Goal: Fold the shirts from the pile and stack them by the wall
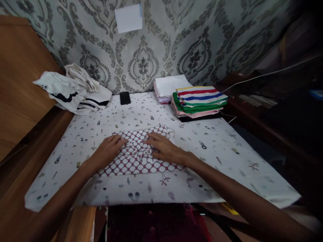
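A white cloth with a dark net pattern and red dots [136, 164] lies folded into a rough rectangle on the table, wrinkled in its middle between the hands. My left hand [108, 150] rests on the cloth's left part, palm down, its fingers spread and pointing inward. On the right part lies my right hand [165, 148], also palm down with fingers apart, touching the wrinkled area. Neither hand grips anything that shows.
The table has a white printed cover [202, 174]. At the back right stand folded striped and coloured cloths [202, 99] beside folded white cloth [173, 85]. A black phone [125, 98] and a loose white cloth heap [73, 89] lie at the back left, near a wooden panel [22, 77].
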Motion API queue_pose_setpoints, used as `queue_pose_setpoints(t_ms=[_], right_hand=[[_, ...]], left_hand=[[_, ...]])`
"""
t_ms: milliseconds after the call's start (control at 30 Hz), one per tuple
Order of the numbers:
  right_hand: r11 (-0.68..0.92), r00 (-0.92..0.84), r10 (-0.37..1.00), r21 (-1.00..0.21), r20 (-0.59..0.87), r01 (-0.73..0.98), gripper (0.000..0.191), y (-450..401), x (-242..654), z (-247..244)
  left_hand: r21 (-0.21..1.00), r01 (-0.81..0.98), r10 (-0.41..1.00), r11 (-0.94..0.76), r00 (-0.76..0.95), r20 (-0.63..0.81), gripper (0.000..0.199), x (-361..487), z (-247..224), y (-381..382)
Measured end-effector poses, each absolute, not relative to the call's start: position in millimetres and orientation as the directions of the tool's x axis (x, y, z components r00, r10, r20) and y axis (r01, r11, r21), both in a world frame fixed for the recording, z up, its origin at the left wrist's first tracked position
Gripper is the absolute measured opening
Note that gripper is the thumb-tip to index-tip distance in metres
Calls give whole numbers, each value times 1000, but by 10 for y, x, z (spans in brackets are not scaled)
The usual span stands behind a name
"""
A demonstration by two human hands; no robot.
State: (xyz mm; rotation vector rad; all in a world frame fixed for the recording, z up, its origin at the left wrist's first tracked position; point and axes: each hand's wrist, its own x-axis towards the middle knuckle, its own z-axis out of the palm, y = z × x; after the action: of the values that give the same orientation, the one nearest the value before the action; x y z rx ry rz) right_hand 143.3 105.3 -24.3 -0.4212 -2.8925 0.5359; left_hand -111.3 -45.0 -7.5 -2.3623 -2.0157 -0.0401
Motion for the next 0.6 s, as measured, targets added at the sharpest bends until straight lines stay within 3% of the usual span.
queue_pose_setpoints(t_ms=[67,133,200,233,300,367,433,500,600], right_hand=[[899,-956,281,-373,88,230,23,1002,1346,-168],[899,-952,298,-357,70,255,20,915,1341,-47],[901,-951,302,-343,58,265,19,778,1406,99],[902,-958,282,-353,48,248,18,695,1453,173],[891,-982,186,-423,15,163,16,522,1557,302],[840,-1000,23,-542,-21,30,11,384,1645,385],[744,-995,-101,-665,-22,-60,12,327,1702,409],[642,-994,-112,-763,9,-79,22,368,1730,375],[657,-993,103,-753,56,26,23,564,1735,242]], left_hand=[[7,988,988,-153,152,34,49,-1148,-102,-334],[72,997,999,-39,36,40,30,-1279,-78,-270],[207,969,985,137,-155,74,16,-1501,-47,-258],[294,930,962,222,-257,87,18,-1637,-41,-268],[462,811,889,359,-448,96,20,-1916,-54,-318],[555,696,797,456,-597,94,20,-2136,-84,-393],[554,667,732,498,-666,143,32,-2233,-99,-478],[479,758,756,443,-603,255,42,-2194,-89,-554],[287,938,899,195,-288,330,45,-1982,-60,-609]])
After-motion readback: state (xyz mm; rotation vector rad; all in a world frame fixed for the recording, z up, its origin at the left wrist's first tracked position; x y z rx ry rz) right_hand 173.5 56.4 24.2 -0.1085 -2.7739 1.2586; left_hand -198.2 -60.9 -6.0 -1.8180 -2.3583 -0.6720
